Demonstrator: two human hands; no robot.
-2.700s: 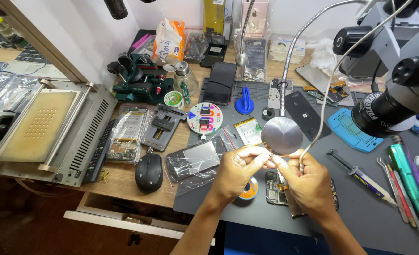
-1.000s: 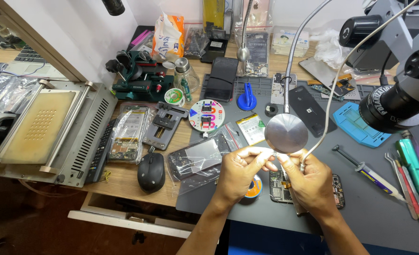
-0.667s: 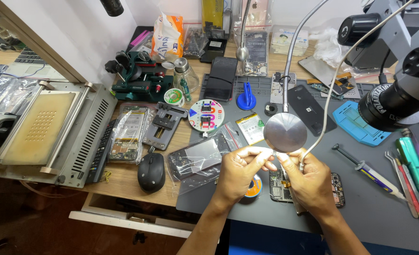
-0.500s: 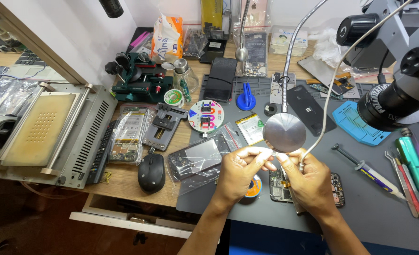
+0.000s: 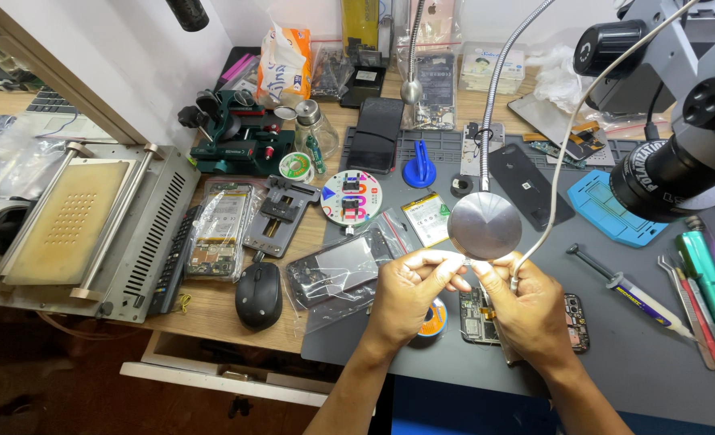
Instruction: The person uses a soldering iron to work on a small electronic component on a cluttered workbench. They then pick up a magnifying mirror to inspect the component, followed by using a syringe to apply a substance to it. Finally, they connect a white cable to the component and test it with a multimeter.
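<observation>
While a round metal lamp head on its gooseneck hangs just above them at the centre of the frame, we hold our two hands together over the grey work mat on the bench. Our left hand pinches a small pale part between thumb and fingertips; our right hand meets it from the other side, its grip pressed together on the same part, though what it is stays too small to tell. Directly under the hands lie an opened phone showing its circuit boards and a blue-rimmed solder reel, partly hidden by the left hand. Left of centre a black computer mouse rests on the wooden bench beside a bagged phone. At the left edge stands a grey heating machine; a microscope fills the upper right, and a syringe lies on the mat below it.
</observation>
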